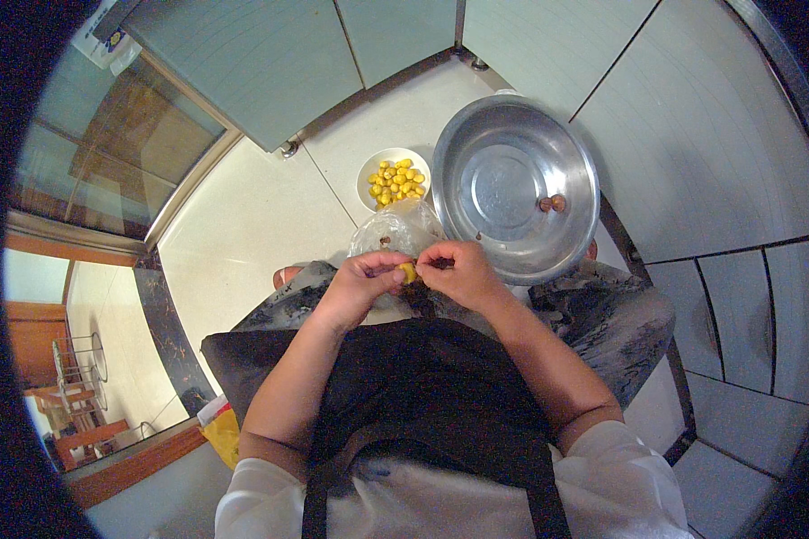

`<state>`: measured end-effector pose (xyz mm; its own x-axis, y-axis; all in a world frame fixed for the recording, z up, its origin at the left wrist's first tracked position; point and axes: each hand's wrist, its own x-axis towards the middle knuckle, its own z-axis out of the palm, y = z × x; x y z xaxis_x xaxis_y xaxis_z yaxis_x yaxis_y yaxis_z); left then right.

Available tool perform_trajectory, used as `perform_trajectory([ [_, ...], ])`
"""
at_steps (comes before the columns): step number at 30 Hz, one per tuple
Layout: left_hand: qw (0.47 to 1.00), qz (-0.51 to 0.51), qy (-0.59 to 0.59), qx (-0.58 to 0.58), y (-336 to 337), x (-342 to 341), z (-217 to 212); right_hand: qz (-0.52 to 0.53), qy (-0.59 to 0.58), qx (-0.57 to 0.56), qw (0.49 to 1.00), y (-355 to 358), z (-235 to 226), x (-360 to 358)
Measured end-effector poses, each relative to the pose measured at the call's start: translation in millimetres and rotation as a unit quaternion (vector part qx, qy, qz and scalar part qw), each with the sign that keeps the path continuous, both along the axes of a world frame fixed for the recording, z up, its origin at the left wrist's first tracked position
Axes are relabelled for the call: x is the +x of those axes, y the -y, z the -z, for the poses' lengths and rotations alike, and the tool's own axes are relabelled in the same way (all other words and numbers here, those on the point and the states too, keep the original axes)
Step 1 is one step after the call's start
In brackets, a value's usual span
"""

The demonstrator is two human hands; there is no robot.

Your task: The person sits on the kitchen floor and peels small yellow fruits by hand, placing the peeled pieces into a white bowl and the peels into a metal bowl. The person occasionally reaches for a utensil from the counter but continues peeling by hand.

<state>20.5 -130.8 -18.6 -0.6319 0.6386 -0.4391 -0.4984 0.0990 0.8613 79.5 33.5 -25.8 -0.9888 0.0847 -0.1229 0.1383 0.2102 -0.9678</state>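
Between the thumb and fingers of my left hand is a peeled yellow chestnut. My right hand is closed in a pinch right beside it, with a small dark bit at its fingertips that is too small to make out. Just beyond my hands is a clear plastic bag with some brown scraps in it. Farther off, a white bowl holds several yellow chestnuts. To the right, a large metal basin contains a couple of brown unpeeled chestnuts.
Grey cabinets rise ahead and on the right, close to the basin. The pale tiled floor lies under the bowl. A glass sliding door stands at the left, and a yellow packet is near my left side.
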Motion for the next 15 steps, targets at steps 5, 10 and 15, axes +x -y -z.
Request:
perform_trajectory([
  [5,0.997,-0.001,-0.039,-0.062,-3,3,-6,-0.005,-0.071,0.094,0.993,3,-2,1],
  [10,0.997,0.016,-0.049,-0.064,-5,4,-12,0.012,-0.087,0.099,0.991,5,3,1],
  [15,1.000,-0.003,0.007,0.015,-1,2,-3,0.070,-0.031,0.022,0.997,3,1,0],
])
